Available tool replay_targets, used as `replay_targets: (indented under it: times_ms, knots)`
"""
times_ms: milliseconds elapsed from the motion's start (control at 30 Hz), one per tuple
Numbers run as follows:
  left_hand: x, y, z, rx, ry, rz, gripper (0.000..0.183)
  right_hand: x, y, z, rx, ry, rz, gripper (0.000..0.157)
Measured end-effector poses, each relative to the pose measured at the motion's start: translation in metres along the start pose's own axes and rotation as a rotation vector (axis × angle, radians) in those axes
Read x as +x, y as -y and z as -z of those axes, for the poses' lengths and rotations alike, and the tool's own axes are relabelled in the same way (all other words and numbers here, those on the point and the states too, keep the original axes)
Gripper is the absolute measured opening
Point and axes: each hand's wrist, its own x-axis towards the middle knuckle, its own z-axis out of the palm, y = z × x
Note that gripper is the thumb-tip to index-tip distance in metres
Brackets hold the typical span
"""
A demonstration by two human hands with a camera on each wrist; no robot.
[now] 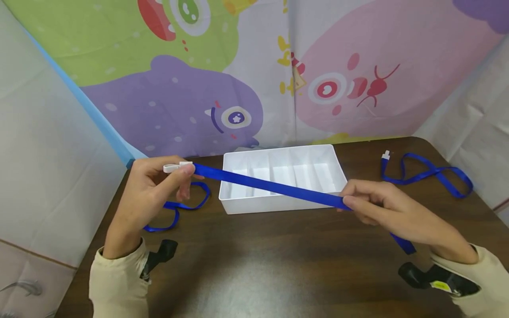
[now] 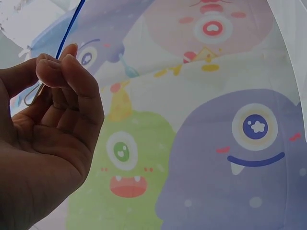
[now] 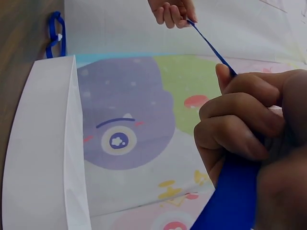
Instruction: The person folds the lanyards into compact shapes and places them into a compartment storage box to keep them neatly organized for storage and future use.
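A blue lanyard (image 1: 270, 184) is stretched between both hands, in front of and above a white divided box. My left hand (image 1: 149, 190) pinches its end at the white plastic clip (image 1: 172, 168), between thumb and fingers. With thumb and curled fingers my right hand (image 1: 387, 210) grips the strap farther along, and a loose blue tail hangs below that hand. In the right wrist view the strap (image 3: 230, 196) passes through the right hand's fingers (image 3: 240, 110). The left wrist view shows the left hand (image 2: 57, 115) with the thin edge of the strap rising from its fingertips.
The white box (image 1: 262, 205) with several compartments stands at the back of the brown table (image 1: 254, 265). Another blue lanyard (image 1: 433, 170) lies at the right, its white clip pointing back. More blue strap (image 1: 171, 227) lies left, partly behind the left hand. A cartoon-printed cloth (image 1: 270, 88) hangs behind.
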Motion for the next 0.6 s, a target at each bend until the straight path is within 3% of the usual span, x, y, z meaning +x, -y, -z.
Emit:
replay_targets:
  times_ms: [367,600]
  knots:
    - [0.000,-0.001,-0.003,0.011,0.013,0.033,0.029,-0.004,-0.005,0.010,0.018,0.043,0.048,0.028]
    - [0.001,0.005,0.005,-0.098,0.008,-0.096,0.022,-0.007,-0.003,0.021,-0.098,0.039,-0.048,0.025]
